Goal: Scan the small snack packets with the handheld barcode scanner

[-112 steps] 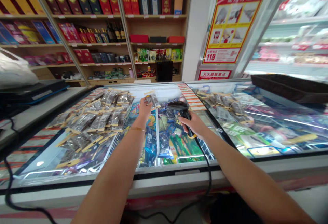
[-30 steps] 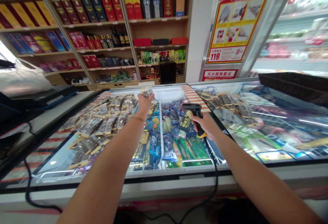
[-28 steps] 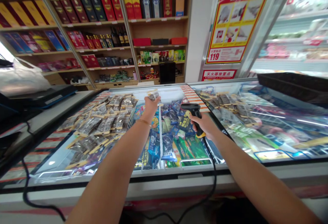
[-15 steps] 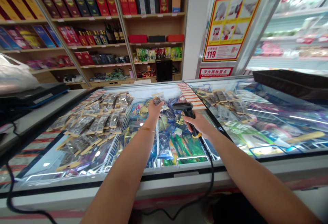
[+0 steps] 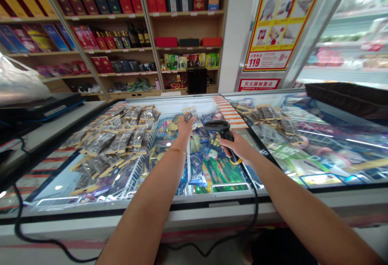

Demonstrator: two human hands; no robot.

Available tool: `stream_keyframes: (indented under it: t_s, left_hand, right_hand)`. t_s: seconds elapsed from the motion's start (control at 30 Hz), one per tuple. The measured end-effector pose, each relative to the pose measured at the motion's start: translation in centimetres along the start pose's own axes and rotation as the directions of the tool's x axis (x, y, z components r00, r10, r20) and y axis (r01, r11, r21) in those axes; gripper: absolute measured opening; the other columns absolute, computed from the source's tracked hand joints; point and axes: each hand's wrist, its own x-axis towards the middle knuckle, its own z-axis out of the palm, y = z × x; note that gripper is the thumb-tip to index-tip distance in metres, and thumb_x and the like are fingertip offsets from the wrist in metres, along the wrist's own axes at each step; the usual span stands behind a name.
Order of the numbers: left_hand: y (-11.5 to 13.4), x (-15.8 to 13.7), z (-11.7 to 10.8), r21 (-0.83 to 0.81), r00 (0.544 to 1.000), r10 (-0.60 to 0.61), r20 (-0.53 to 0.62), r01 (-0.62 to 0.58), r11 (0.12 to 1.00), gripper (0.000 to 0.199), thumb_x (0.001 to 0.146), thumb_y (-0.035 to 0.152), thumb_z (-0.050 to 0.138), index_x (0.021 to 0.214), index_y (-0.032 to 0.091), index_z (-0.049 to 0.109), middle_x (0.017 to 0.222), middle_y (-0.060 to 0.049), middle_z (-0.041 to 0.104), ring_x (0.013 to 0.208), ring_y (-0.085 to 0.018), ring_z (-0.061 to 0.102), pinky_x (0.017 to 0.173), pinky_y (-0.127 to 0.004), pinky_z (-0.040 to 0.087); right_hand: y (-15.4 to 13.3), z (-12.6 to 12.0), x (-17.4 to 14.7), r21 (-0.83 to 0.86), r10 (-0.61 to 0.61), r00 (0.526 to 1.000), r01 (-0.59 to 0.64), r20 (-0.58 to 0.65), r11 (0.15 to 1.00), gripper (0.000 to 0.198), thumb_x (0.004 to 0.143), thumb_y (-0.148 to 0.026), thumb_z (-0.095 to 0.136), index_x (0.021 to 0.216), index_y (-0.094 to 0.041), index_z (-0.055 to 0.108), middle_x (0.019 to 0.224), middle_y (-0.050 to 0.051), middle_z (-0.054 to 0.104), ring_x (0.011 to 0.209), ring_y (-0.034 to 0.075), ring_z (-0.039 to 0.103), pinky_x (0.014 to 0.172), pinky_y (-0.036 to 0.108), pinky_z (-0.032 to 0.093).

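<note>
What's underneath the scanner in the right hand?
Blue and green packets show in the freezer below the scanner. The scanner and the right hand cover some, and the packets hide the freezer's bottom.

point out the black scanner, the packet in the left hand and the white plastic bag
Black scanner (image 5: 220,126): head view, on its top part, above the grip
Packet (image 5: 192,112): head view, on its exposed upper part
White plastic bag (image 5: 22,82): head view, on its bulging side
</note>
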Motion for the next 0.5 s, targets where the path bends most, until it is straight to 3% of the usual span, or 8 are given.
stream_keyframes:
  t_s: [0.5]
  left_hand:
    - [-0.27, 0.15, -0.05, 0.064, 1.0, -0.007, -0.007, 0.008, 0.998, 0.018, 0.077, 0.029, 0.068, 0.09, 0.018, 0.062, 0.089, -0.006, 0.072, 0.086, -0.02, 0.067, 0.082, -0.03, 0.051]
  right_hand:
    - [0.18, -0.29, 0.08, 0.01, -0.017, 1.0, 0.017, 0.007, 1.0, 0.033, 0.072, -0.039, 0.076, 0.087, -0.02, 0.053, 0.059, -0.006, 0.057, 0.038, 0.009, 0.05, 0.039, 0.023, 0.038]
